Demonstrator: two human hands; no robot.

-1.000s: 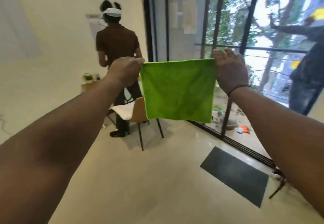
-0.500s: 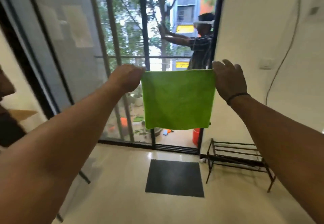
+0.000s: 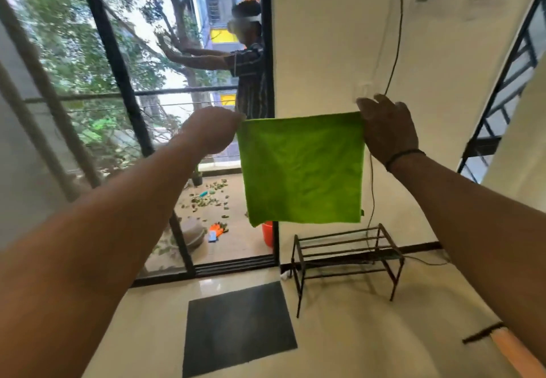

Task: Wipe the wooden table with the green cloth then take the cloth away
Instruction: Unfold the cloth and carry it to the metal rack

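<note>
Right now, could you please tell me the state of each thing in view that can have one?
green cloth: spread flat, hanging in the air from its two top corners.
left hand: pinches the cloth's top left corner.
right hand: holds the cloth's top right corner.
metal rack: upright on the floor, shelves bare.
dark mat: lying flat on the floor.

Both arms reach straight out ahead at chest height, level with each other. The left hand (image 3: 211,129) is curled into a fist, its fingers pinching one top corner of the green cloth (image 3: 302,167). The right hand (image 3: 387,131) pinches the other corner, knuckles up, a dark band round its wrist.
</note>
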